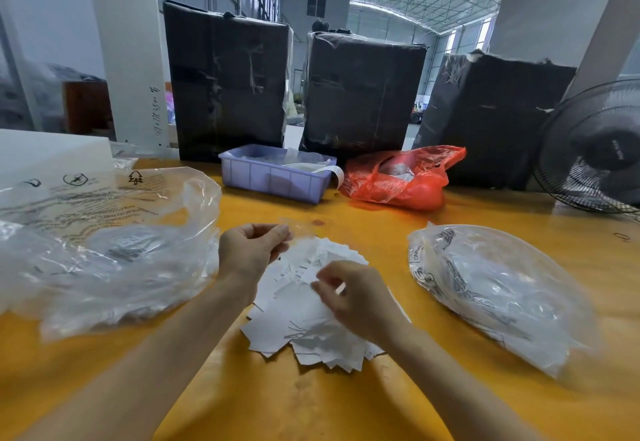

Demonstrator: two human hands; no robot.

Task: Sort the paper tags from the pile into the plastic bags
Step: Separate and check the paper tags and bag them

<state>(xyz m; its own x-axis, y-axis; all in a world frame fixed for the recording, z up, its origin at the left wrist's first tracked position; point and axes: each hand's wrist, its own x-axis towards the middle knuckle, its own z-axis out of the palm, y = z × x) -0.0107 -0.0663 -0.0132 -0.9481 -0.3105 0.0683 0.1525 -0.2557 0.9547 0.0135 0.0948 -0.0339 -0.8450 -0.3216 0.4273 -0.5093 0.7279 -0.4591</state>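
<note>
Yellow table point(346, 406): left hand point(249, 250) pinches a small clear bag point(299, 229); right hand point(356, 298) pinches one paper tag point(340, 289) over the flat white pile point(311, 333); crinkly plastic bags point(104, 250) flank both.

The pile of paper tags point(311, 309) lies on the table point(311, 402), in the middle, near the person. One plastic bag point(104, 253) lies left of the pile, another bag point(498, 291) right of it. Behind the pile stand a tray point(273, 179) and, to its right, a knotted bag point(401, 177). Three wrapped boxes point(360, 94) stand behind these, and a fan point(595, 149) at the far right.
</note>
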